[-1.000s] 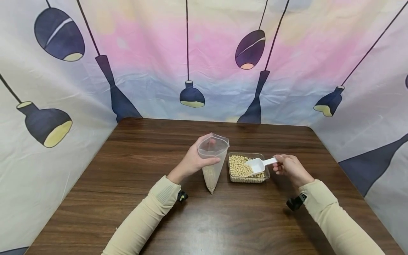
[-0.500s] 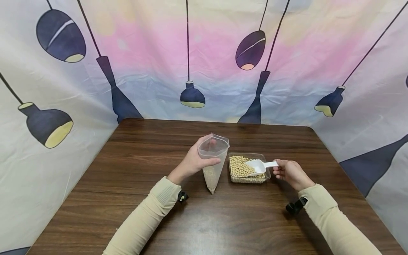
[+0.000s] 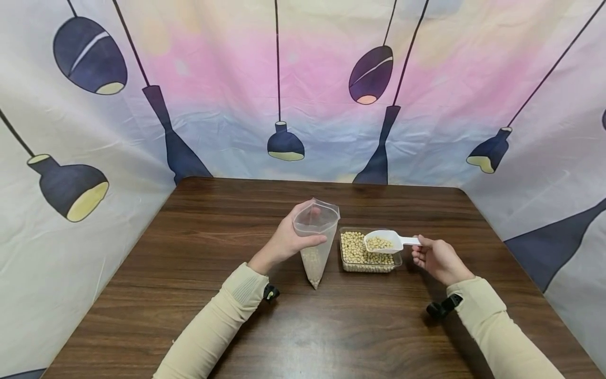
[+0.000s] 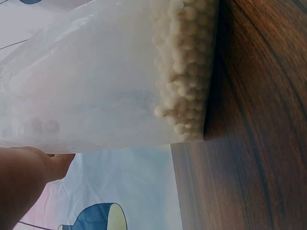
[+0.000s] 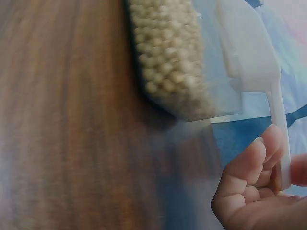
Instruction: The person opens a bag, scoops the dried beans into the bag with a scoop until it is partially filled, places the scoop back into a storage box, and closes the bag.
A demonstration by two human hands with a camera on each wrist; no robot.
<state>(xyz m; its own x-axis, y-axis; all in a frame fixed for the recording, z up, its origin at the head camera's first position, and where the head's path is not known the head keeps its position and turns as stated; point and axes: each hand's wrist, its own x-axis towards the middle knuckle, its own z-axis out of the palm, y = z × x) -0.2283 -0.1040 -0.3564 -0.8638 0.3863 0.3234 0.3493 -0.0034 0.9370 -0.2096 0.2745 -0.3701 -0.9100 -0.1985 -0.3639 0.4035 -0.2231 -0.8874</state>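
Note:
My left hand [image 3: 284, 239] holds a clear plastic bag [image 3: 322, 250] upright by its upper part, thumb in front, keeping its mouth wide. Pale soybeans [image 4: 187, 62] fill the bag's bottom in the left wrist view, close over the table. My right hand [image 3: 440, 258] pinches the handle of a white scoop [image 3: 399, 240] between thumb and fingers. Soybeans lie in the scoop's bowl, which is level just above a clear rectangular container [image 3: 369, 269]. That container holds many more soybeans [image 3: 352, 248]. In the right wrist view the scoop [image 5: 254, 52] overlaps the container's wall.
The brown wooden table [image 3: 213, 231] stretches out on every side of the bag and container. Behind it hangs a cloth backdrop [image 3: 227, 126] printed with lamps. Wrist cameras [image 3: 444, 306] sit below both hands.
The scoop has risen out of the soybeans in the container and levelled, now carrying some in its bowl. My right hand has shifted slightly right. The left hand and bag stay put.

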